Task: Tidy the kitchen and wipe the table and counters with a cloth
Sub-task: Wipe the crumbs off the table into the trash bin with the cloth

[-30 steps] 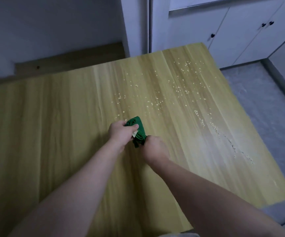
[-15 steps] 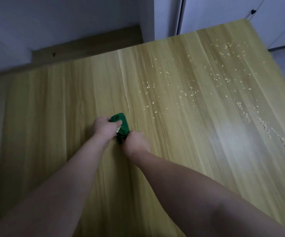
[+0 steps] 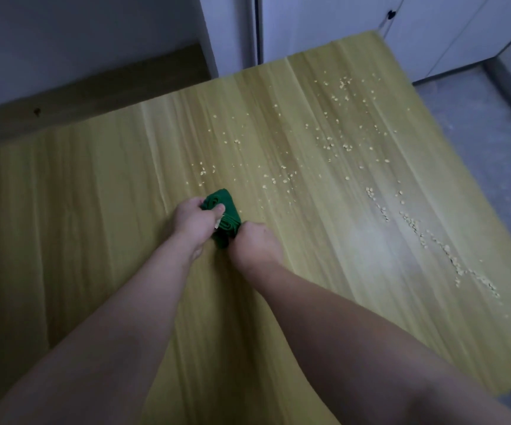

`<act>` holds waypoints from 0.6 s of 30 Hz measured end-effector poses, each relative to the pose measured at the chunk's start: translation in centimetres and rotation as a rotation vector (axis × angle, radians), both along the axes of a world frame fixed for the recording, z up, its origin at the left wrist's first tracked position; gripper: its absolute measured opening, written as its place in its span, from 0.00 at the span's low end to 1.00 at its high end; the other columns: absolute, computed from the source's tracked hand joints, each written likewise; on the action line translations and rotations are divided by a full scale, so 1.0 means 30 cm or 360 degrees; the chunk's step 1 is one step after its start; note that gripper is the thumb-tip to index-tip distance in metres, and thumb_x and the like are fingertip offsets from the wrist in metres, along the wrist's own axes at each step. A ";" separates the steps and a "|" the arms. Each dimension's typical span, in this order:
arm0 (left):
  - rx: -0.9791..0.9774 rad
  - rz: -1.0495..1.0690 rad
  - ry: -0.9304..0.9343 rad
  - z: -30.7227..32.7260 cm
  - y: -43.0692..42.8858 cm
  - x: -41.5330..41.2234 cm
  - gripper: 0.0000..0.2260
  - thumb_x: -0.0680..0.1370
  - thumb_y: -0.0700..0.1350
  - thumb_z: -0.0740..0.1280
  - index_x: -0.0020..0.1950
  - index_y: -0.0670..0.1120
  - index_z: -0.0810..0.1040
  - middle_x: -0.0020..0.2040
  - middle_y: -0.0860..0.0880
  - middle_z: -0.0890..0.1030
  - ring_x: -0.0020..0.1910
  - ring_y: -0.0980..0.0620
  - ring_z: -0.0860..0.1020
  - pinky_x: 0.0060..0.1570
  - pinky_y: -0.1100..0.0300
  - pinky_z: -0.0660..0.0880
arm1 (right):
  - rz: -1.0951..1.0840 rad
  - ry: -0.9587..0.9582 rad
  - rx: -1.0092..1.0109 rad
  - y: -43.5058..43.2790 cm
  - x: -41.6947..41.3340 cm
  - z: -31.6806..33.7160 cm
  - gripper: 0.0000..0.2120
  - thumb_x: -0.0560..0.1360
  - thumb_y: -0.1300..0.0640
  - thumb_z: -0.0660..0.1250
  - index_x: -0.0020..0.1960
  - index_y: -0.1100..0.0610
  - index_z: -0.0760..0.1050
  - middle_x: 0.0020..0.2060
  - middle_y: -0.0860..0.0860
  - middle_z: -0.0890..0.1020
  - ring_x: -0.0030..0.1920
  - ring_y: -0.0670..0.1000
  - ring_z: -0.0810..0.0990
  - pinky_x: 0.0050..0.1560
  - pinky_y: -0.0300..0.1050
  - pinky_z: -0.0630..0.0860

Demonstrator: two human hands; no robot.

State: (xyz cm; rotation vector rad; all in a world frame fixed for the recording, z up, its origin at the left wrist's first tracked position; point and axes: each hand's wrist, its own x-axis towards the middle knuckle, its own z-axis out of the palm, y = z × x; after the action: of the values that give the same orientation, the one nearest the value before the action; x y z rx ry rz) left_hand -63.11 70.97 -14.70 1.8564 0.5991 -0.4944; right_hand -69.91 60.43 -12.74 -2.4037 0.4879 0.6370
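A folded green cloth (image 3: pixel 225 211) is bunched between both hands over the middle of the light wooden table (image 3: pixel 94 194). My left hand (image 3: pixel 194 220) grips its far end, thumb laid over the fold. My right hand (image 3: pixel 255 245) clutches the near end, with the fingers hidden underneath. Pale crumbs (image 3: pixel 344 145) lie scattered over the table's far right part. A denser line of crumbs (image 3: pixel 432 237) runs toward the right edge.
White cabinet doors (image 3: pixel 426 32) with dark knobs stand behind the table at the upper right. Grey floor (image 3: pixel 481 142) borders the table's right edge. A dark wooden ledge (image 3: pixel 94 87) runs along the wall past the far edge.
Both hands keep hold of the cloth at the same place on the table. The camera has swung left and back, so the view has shifted.
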 end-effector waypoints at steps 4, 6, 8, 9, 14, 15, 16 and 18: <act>-0.0041 -0.0090 -0.0002 0.000 -0.222 0.034 0.04 0.76 0.39 0.72 0.47 0.46 0.79 0.47 0.44 0.84 0.47 0.43 0.84 0.53 0.45 0.81 | -0.0101 0.0004 -0.0042 -0.204 0.018 -0.012 0.10 0.78 0.56 0.60 0.50 0.58 0.78 0.41 0.56 0.77 0.45 0.60 0.82 0.39 0.47 0.76; -0.0074 -0.0119 -0.0005 -0.005 -0.331 0.047 0.04 0.76 0.38 0.72 0.46 0.46 0.79 0.46 0.43 0.84 0.46 0.43 0.84 0.52 0.45 0.82 | -0.0155 0.0002 -0.0063 -0.309 0.022 -0.019 0.10 0.78 0.56 0.60 0.49 0.58 0.78 0.41 0.57 0.78 0.45 0.61 0.82 0.38 0.46 0.74; -0.0112 -0.0147 -0.0008 -0.007 -0.446 0.052 0.03 0.76 0.37 0.71 0.48 0.43 0.80 0.46 0.43 0.84 0.45 0.44 0.84 0.51 0.46 0.82 | -0.0208 0.0000 -0.0092 -0.414 0.021 -0.025 0.10 0.77 0.55 0.60 0.49 0.58 0.78 0.43 0.58 0.81 0.46 0.61 0.82 0.39 0.46 0.73; -0.0123 -0.0170 -0.0007 -0.005 -0.500 0.054 0.04 0.77 0.37 0.71 0.50 0.41 0.80 0.47 0.42 0.84 0.45 0.45 0.84 0.50 0.47 0.82 | -0.0233 -0.0006 -0.0104 -0.462 0.020 -0.026 0.11 0.77 0.54 0.60 0.50 0.58 0.78 0.44 0.58 0.81 0.47 0.62 0.82 0.39 0.46 0.73; -0.0178 -0.0273 0.0014 -0.011 -0.733 0.067 0.04 0.76 0.38 0.72 0.49 0.42 0.80 0.46 0.43 0.85 0.47 0.43 0.85 0.50 0.46 0.82 | -0.0370 -0.0019 -0.0146 -0.677 0.011 -0.037 0.09 0.76 0.54 0.62 0.50 0.58 0.78 0.45 0.59 0.80 0.47 0.62 0.82 0.41 0.48 0.74; -0.0180 -0.0288 0.0026 -0.012 -0.766 0.068 0.04 0.76 0.38 0.72 0.48 0.43 0.80 0.45 0.43 0.85 0.46 0.43 0.85 0.50 0.45 0.82 | -0.0382 -0.0019 -0.0151 -0.711 0.009 -0.039 0.10 0.76 0.54 0.62 0.50 0.58 0.78 0.45 0.59 0.80 0.47 0.62 0.82 0.40 0.47 0.73; -0.0177 -0.0298 0.0030 -0.018 -0.796 0.070 0.03 0.75 0.39 0.73 0.47 0.44 0.80 0.45 0.44 0.85 0.46 0.43 0.85 0.50 0.44 0.82 | -0.0384 -0.0016 -0.0161 -0.743 0.008 -0.041 0.10 0.76 0.54 0.63 0.50 0.58 0.78 0.46 0.59 0.81 0.47 0.62 0.81 0.40 0.47 0.73; -0.0185 -0.0306 0.0045 -0.021 -0.849 0.070 0.03 0.75 0.40 0.73 0.45 0.45 0.80 0.45 0.44 0.85 0.45 0.43 0.85 0.50 0.44 0.82 | -0.0392 -0.0023 -0.0185 -0.796 0.006 -0.045 0.10 0.76 0.53 0.63 0.50 0.58 0.78 0.45 0.59 0.81 0.47 0.62 0.81 0.40 0.47 0.73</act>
State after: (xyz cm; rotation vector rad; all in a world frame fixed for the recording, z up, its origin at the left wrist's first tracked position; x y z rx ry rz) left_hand -60.99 45.49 -15.34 1.8069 0.4034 -0.6688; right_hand -69.72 36.54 -14.09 -2.4019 0.8194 0.4938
